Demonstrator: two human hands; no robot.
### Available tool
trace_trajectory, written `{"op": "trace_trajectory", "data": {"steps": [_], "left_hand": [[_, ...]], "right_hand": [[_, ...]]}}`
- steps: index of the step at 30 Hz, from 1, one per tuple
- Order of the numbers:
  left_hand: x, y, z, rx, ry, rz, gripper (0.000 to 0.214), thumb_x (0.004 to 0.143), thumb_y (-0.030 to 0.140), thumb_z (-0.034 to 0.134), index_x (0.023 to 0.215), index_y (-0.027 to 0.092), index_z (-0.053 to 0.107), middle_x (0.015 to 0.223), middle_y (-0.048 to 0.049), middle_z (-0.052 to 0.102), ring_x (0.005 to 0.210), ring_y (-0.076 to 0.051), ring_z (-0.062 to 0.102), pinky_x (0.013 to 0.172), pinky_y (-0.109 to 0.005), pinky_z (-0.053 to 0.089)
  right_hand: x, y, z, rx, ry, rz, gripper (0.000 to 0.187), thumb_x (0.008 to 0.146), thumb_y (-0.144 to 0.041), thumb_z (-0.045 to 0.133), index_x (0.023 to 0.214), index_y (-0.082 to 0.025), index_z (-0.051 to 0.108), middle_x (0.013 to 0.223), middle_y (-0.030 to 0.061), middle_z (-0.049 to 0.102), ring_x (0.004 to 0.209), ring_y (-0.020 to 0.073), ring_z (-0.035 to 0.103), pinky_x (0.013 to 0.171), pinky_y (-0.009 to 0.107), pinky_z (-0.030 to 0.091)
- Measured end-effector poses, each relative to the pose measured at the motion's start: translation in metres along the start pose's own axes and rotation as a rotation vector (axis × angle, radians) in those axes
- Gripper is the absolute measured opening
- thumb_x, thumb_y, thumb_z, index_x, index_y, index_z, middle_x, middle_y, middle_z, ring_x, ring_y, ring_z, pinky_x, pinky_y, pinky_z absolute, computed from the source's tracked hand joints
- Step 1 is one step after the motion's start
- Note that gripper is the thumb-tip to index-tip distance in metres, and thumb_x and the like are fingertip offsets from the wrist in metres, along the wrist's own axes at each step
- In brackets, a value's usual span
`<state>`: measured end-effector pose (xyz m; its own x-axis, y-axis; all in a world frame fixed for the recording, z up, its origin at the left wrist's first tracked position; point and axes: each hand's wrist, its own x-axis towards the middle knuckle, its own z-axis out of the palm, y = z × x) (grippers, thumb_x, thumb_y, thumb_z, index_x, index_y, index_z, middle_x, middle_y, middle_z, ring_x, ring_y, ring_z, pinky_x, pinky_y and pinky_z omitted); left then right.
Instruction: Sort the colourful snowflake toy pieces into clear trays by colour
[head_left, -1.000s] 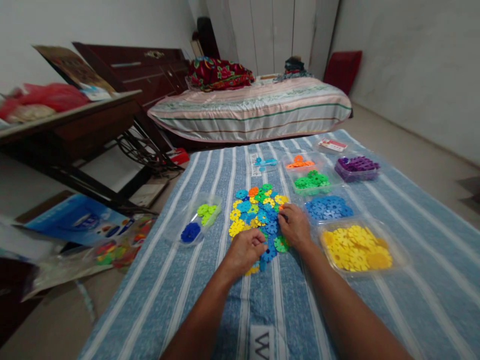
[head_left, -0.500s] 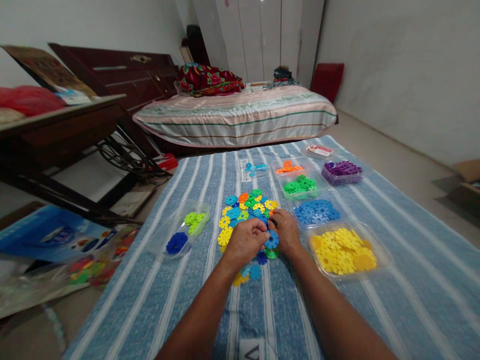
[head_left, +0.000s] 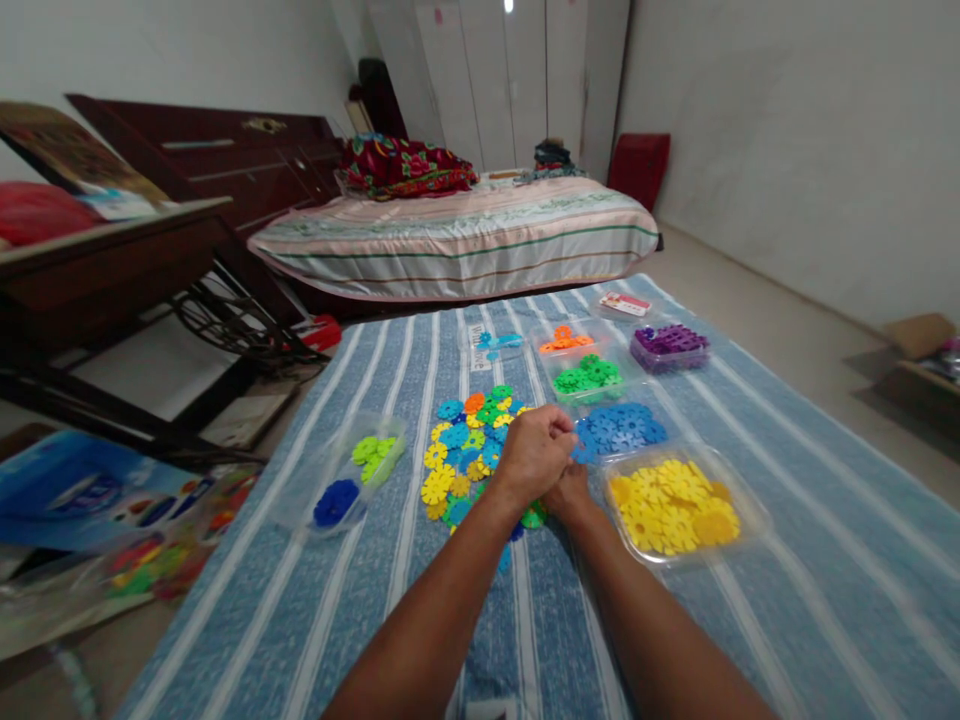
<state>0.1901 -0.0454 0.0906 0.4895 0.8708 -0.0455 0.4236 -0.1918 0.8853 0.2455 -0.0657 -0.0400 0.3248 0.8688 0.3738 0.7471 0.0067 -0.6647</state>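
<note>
My left hand (head_left: 534, 452) is closed, its fingers curled in a pinch at the left edge of the tray of blue pieces (head_left: 622, 428). A blue notched plastic disc (head_left: 578, 447) shows at its fingertips. My right hand (head_left: 568, 486) lies just under and behind the left one, so its fingers are mostly hidden. Below and left of both hands spreads a mixed pile of flower-shaped plastic discs (head_left: 454, 436), in yellow, blue, green and orange. The tray of yellow discs (head_left: 675, 508) stands right beside my right wrist.
Clear trays hold green discs (head_left: 589, 377), orange discs (head_left: 564, 340) and purple discs (head_left: 670, 342). At left, another tray (head_left: 346, 455) has dark blue and lime discs. Light blue pieces (head_left: 499, 341) lie on the striped cloth (head_left: 300, 600). A bed (head_left: 465, 240) stands beyond.
My left hand has moved right with the blue disc, from over the pile to the blue tray's edge, and now covers much of my right hand. The view has shifted slightly.
</note>
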Motion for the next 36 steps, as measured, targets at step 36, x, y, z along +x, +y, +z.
{"op": "trace_trajectory", "data": {"steps": [36], "left_hand": [[-0.112, -0.078, -0.059, 0.451, 0.041, -0.065, 0.013, 0.080, 0.024, 0.054, 0.081, 0.018, 0.065, 0.076, -0.0020, 0.064, 0.073, -0.016, 0.059, 0.067, -0.025, 0.042]], "right_hand": [[0.006, 0.000, -0.011, 0.055, 0.001, -0.075, 0.021, 0.086, -0.024, 0.052, 0.087, -0.020, 0.073, 0.108, 0.0099, 0.068, 0.106, 0.0225, 0.059, 0.097, 0.038, 0.044]]}}
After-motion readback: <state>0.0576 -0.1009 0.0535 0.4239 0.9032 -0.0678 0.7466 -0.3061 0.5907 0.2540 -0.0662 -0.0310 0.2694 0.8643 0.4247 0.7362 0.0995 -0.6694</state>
